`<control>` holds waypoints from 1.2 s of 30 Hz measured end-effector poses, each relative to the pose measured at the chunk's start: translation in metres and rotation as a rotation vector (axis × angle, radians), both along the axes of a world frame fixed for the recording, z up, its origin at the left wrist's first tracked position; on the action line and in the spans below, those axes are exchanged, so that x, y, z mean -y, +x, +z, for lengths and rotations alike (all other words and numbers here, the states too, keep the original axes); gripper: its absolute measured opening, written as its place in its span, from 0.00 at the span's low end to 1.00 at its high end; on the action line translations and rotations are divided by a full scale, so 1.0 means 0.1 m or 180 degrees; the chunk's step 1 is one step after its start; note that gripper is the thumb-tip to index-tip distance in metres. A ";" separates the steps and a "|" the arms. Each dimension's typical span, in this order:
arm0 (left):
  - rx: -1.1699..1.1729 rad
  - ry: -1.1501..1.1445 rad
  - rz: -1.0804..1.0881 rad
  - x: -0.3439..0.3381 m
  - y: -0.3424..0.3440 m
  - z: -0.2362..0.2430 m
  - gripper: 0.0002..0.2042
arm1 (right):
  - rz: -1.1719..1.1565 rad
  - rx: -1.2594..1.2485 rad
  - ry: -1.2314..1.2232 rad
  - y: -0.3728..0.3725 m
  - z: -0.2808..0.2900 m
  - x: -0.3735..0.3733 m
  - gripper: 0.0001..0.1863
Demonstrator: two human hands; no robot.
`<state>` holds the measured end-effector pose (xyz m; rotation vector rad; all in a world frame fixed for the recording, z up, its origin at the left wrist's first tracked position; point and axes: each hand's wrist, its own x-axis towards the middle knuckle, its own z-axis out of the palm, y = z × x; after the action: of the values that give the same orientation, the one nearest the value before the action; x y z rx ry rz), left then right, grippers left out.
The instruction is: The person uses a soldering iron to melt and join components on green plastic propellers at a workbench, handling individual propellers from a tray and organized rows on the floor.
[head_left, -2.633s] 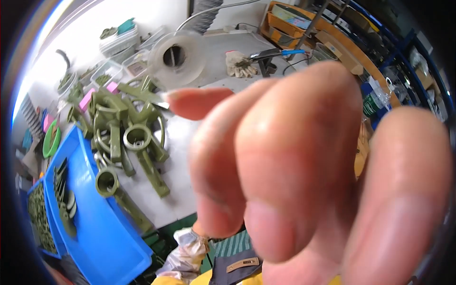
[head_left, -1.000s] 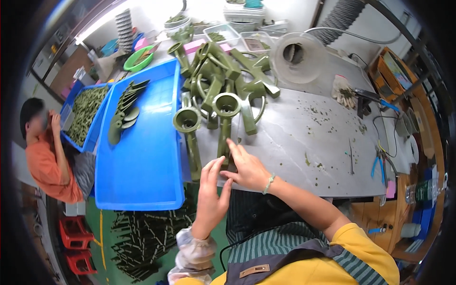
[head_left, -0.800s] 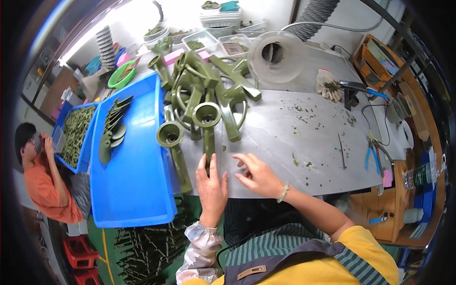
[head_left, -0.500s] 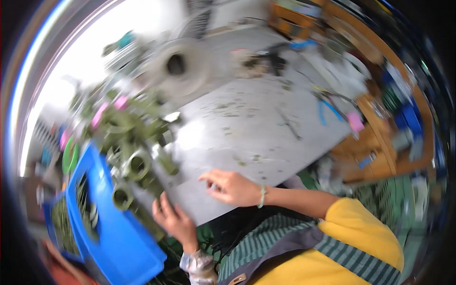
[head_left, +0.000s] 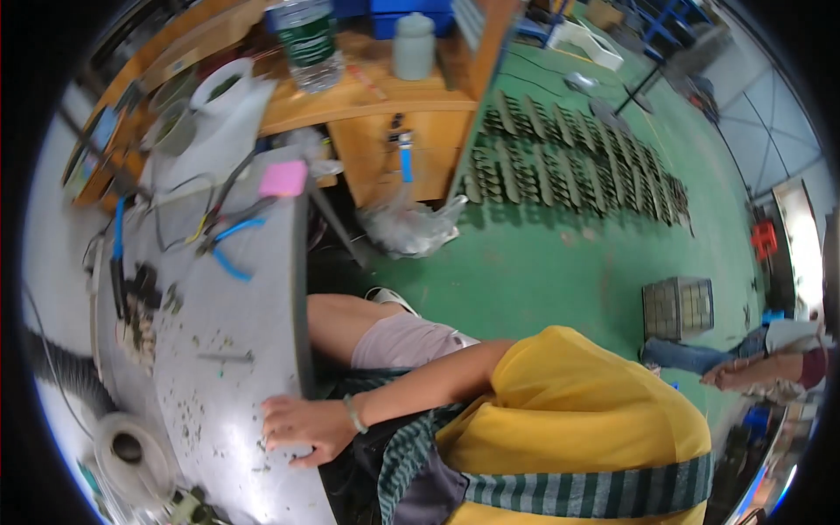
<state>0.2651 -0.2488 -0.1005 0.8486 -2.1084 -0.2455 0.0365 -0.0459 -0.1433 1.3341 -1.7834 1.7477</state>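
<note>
My right hand [head_left: 308,429], with a pale bracelet at the wrist, rests on the near edge of the grey metal table [head_left: 276,341]. Its fingers are spread, the thumb apart from them, and nothing shows in its grasp. My left hand is out of view. Small green scraps [head_left: 197,411] are strewn over the tabletop beside the hand. A thin dark tool [head_left: 226,357] lies farther along. Beyond it are pliers with blue handles [head_left: 232,264] and a pink block [head_left: 283,178] at the table corner.
A wooden cabinet [head_left: 350,157] bears a water bottle [head_left: 306,48] and a pale jar [head_left: 413,48]. A plastic bag [head_left: 411,226] sits below. Rows of dark green pieces [head_left: 569,162] and a crate [head_left: 678,308] stand on the green floor [head_left: 542,271]. Another person's hands [head_left: 731,374] show at right.
The view has swung to the right, bringing the floor and another person in. My left hand, the blue bin and most of the green tubes have left the picture. My right hand remains at the table.
</note>
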 end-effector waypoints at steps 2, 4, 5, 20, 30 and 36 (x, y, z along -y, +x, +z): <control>-0.0890 0.0734 -0.0046 -0.02 -0.05 -0.10 0.17 | 0.0099 0.0007 -0.0174 -0.02 -0.09 0.02 0.18; -0.0772 0.0957 -0.0252 -0.13 -0.18 -0.14 0.16 | 0.0090 -0.0034 -0.0253 -0.04 -0.18 0.09 0.18; -0.0687 0.1059 -0.0373 -0.19 -0.24 -0.14 0.16 | 0.0175 -0.0084 -0.0316 -0.04 -0.21 0.12 0.18; 0.0009 0.2371 -0.1147 -0.43 -0.75 -0.28 0.15 | 0.0346 -0.0056 -0.0406 -0.10 -0.34 0.10 0.11; -0.0526 0.2913 -0.0454 0.76 0.07 -0.11 0.14 | 0.0431 0.0384 -0.0207 -0.12 -0.25 0.04 0.12; -0.0883 0.2206 -0.0295 0.48 0.11 -0.02 0.12 | 0.0845 0.0077 0.0843 0.05 0.44 0.25 0.11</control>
<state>0.2761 -0.2965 -0.1025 1.0295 -1.8036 -1.1215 0.0417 -0.0708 -0.0995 1.7330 -1.9825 1.7036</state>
